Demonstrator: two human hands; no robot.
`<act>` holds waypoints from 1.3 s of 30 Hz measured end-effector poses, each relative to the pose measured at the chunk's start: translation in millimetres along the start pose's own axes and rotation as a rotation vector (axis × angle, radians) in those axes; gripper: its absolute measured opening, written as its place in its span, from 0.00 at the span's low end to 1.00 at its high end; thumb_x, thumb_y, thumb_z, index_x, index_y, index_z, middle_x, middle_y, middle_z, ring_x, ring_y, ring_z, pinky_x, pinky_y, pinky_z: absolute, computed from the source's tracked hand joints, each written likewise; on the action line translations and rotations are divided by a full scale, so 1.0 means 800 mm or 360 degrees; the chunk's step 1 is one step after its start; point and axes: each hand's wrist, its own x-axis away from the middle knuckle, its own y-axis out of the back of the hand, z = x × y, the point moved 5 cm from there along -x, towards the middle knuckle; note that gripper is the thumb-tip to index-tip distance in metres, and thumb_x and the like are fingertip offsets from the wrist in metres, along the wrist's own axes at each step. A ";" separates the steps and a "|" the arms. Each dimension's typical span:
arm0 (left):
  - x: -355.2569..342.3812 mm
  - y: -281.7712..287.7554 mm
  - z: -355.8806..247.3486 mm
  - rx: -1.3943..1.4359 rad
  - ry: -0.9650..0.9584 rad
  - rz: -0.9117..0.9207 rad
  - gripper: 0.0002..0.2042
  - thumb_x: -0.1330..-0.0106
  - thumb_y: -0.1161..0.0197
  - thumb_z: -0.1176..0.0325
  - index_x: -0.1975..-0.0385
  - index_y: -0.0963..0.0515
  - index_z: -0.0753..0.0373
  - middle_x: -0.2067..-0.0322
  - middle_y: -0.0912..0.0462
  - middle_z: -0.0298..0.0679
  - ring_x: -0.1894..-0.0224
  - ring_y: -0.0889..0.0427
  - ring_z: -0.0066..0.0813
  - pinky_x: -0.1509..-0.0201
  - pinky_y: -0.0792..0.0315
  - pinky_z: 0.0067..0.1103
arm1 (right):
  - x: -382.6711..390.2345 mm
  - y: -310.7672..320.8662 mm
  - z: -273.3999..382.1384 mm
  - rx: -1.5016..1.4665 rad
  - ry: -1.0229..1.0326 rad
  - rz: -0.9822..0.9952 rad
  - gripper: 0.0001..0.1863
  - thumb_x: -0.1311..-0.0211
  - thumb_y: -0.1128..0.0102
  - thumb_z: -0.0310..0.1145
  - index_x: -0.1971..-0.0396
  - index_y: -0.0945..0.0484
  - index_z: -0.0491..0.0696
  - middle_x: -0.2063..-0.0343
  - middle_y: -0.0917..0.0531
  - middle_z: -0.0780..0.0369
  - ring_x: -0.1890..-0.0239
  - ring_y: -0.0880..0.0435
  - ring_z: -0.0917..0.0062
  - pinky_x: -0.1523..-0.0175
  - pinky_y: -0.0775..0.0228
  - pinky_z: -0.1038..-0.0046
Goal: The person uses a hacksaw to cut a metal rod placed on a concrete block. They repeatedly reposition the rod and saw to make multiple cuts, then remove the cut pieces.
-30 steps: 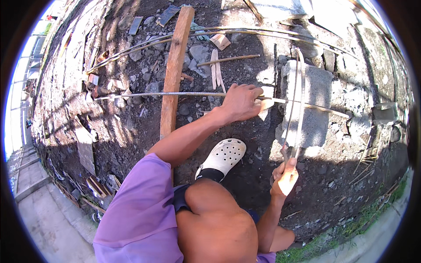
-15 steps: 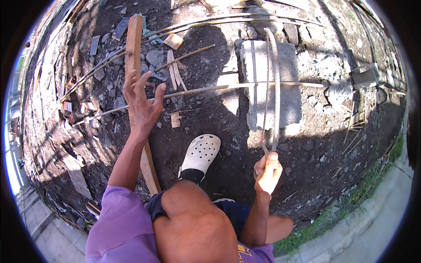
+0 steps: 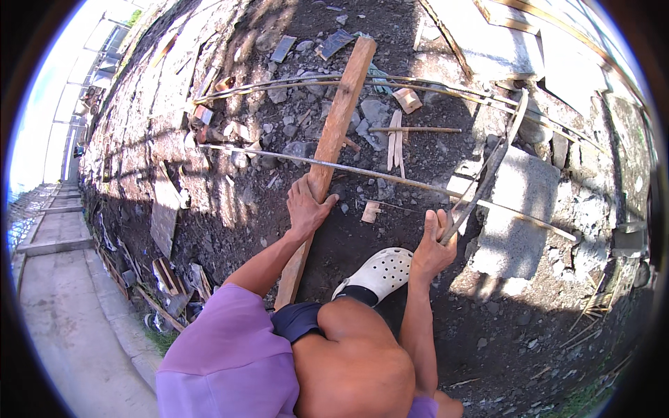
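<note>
My left hand (image 3: 306, 209) grips a long squared wooden beam (image 3: 341, 111) around its middle, with the thumb reaching across it. The beam slants from beside my knee to the rubble ahead. Just beyond my left hand, a thin pole (image 3: 411, 182) crosses on top of the beam and runs right over a concrete block (image 3: 519, 209). My right hand (image 3: 433, 247) is closed on the near end of a bow saw (image 3: 493, 167). Its curved frame points away to the upper right, with a thin blade alongside, and it passes over the thin pole.
Ahead, long thin poles (image 3: 279, 85) lie across stony soil. Wood offcuts (image 3: 406, 99), splints (image 3: 396, 143) and a short stick (image 3: 418, 129) are scattered nearby. My foot in a white clog (image 3: 380, 275) stands between my hands. A concrete path (image 3: 70, 306) runs along the left.
My left hand has come down from hovering by the beam and taken hold of it. My right hand has brought the saw left and farther forward, tilting it. The view has turned left.
</note>
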 end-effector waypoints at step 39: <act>0.028 0.087 0.012 0.0553 -0.0123 0.0099 0.36 0.43 0.25 0.63 0.33 0.29 0.67 0.44 0.19 0.55 0.41 0.18 0.55 0.37 0.24 0.39 | -0.020 -0.094 0.076 -0.1577 -0.0586 -0.0208 0.22 0.28 0.32 0.43 0.45 0.22 0.43 0.53 0.14 0.59 0.70 0.26 0.85 0.57 0.26 0.77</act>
